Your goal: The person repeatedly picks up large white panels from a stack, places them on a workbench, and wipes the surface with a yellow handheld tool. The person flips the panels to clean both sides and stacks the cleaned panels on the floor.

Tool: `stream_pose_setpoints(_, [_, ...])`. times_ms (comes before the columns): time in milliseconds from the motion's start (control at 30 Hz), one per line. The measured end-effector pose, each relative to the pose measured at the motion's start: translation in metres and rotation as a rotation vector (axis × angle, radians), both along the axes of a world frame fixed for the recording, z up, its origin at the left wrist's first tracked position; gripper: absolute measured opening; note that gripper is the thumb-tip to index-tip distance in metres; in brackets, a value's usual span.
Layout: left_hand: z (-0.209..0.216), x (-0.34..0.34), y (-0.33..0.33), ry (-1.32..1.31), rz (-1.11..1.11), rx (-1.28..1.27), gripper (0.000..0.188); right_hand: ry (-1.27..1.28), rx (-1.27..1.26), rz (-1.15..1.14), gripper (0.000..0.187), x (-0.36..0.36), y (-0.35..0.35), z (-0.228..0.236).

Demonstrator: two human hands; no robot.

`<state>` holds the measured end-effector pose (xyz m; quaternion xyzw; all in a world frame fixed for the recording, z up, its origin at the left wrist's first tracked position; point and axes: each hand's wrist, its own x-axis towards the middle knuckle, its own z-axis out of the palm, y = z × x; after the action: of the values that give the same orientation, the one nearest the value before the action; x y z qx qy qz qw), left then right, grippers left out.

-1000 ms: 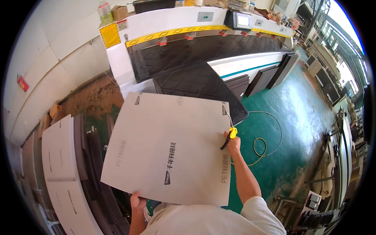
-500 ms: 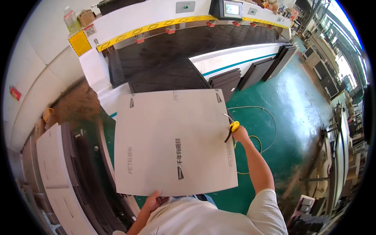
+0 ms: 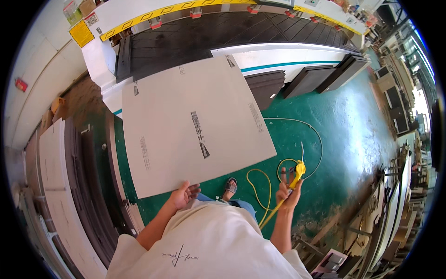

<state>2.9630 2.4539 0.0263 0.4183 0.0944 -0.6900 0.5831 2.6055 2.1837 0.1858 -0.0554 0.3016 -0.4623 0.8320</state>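
A large pale board [image 3: 176, 125] with printed marks lies before me, its far end over the dark machine bed and its near edge toward my body. Beside that near edge is my left hand [image 3: 182, 195], fingers apart and thumb at the edge; I see no grip on the board. Off the board's right side, above the floor, my right hand [image 3: 289, 195] is wrapped round a yellow air blow gun [image 3: 300, 169] with a thin metal nozzle pointing away from me. A yellow hose [image 3: 274, 212] runs from the gun back toward my body.
The machine's dark bed [image 3: 186, 44] spans the far side under a yellow-striped beam [image 3: 174, 10]. Dark panels [image 3: 309, 81] lean against its front. Stacked boards [image 3: 53, 162] stand at left, a rack of boards [image 3: 388, 200] at right. A hose loops over the green floor [image 3: 344, 121].
The board has shifted away and left and turned slightly. My right hand has drawn the blow gun back off the board's right edge. My left hand's fingers have loosened from the near edge.
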Motion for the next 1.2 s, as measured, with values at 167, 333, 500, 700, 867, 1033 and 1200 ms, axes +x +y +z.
stream_pose_setpoints(167, [0.032, -0.032, -0.05, -0.12, -0.093, 0.14, 0.047, 0.594, 0.016, 0.559, 0.063, -0.031, 0.015, 0.001])
stream_pose_setpoints(333, [0.093, -0.056, -0.101, -0.69, -0.311, 0.146, 0.041, 0.736, -0.112, 0.957, 0.067, -0.09, -0.017, -0.01])
stream_pose_setpoints(500, [0.091, -0.059, -0.122, -1.68, 0.013, 0.31, 0.033, 0.726, -0.243, 0.942, 0.063, -0.06, -0.067, -0.018])
stream_pose_setpoints(700, [0.072, -0.005, -0.085, -2.052, -0.167, 0.704, 0.058, 0.585, -0.336, 1.396, 0.045, 0.046, -0.073, -0.012])
stream_pose_setpoints(867, [0.053, 0.07, 0.003, -1.871, -0.101, 1.157, 0.057, 0.535, -0.561, 1.794, 0.046, 0.177, -0.067, 0.004])
stream_pose_setpoints(1033, [0.041, 0.121, 0.032, -1.55, 0.129, 0.997, 0.052, 0.494, -0.746, 2.052, 0.048, 0.286, -0.049, 0.017])
stream_pose_setpoints(1200, [0.038, 0.14, -0.038, -1.826, 0.052, 1.086, 0.068, 0.632, -0.593, 1.341, 0.036, 0.375, -0.054, -0.019])
